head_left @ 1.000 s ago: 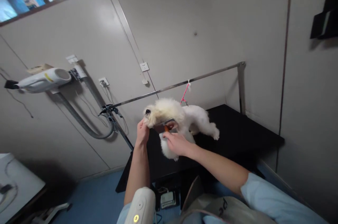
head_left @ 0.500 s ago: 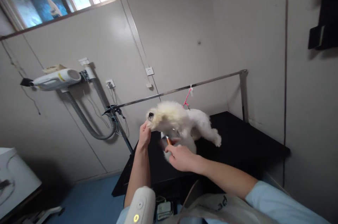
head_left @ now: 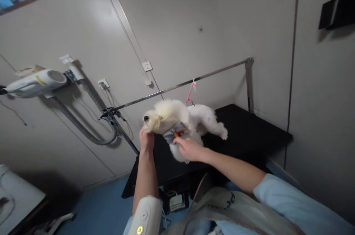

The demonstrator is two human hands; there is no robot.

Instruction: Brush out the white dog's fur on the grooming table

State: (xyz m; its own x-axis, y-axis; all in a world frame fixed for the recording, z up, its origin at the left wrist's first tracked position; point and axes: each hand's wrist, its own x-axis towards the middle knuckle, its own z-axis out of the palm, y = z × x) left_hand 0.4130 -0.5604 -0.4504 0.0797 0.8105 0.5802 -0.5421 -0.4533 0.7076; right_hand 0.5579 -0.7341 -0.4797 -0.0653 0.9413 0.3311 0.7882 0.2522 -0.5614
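A small white fluffy dog (head_left: 188, 118) stands on a black grooming table (head_left: 249, 135), clipped by a pink leash (head_left: 190, 96) to the metal bar above. My left hand (head_left: 146, 139) is closed under the dog's chin, holding its muzzle up. My right hand (head_left: 188, 148) is closed on a metal comb (head_left: 173, 133) with an orange mark, pressed into the fur at the dog's chest.
A metal grooming arm (head_left: 183, 86) spans the table. On the left wall hang a white dryer (head_left: 33, 82) and its grey hose (head_left: 83, 128), with wall sockets (head_left: 146, 66) nearby. A white table edge (head_left: 16, 194) shows at the lower left. The floor is blue.
The comb has moved from low on the dog's chest back up under its neck. My left hand has stayed under the chin. The view has shifted slightly.
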